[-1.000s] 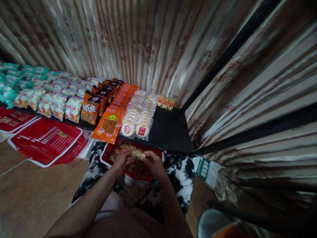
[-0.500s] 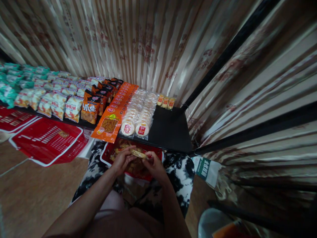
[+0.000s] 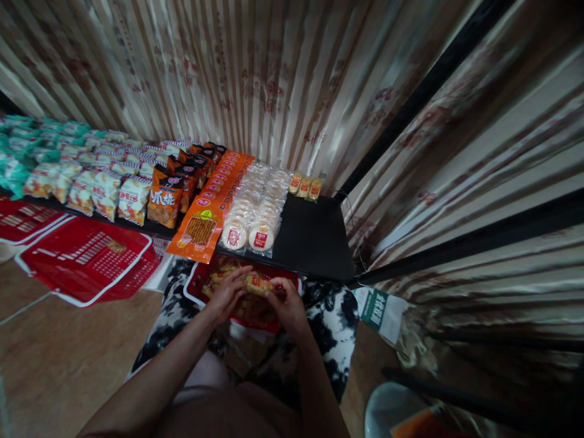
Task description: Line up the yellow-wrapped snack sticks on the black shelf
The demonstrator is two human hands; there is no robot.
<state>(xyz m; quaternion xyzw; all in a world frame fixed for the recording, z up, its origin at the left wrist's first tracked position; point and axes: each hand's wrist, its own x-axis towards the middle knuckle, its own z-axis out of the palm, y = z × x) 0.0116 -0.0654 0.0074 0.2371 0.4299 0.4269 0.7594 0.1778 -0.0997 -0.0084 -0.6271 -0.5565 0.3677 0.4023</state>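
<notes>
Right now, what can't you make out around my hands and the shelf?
In the head view:
Held packet: small print too small and blurred.
Red basket: bottom hidden by packets inside, plus left hand and right hand.
Green bags: cut off by left edge.

A small shop, or a sales corner, is suggested. On the black shelf (image 3: 312, 240), pkgd snacks are set out in rows by type: green bags (image 3: 18, 152) at its left, then white bags (image 3: 132, 201), orange bags (image 3: 164, 204), flat orange packs (image 3: 201, 234), round crackers (image 3: 261, 237) & small yellow packs (image 3: 305, 187) nr its back right corner. Red shopping baskets (image 3: 91, 252) w/ white rims are seen below its left part; behind it, a curtain (image 3: 274, 79) is hung.
</notes>
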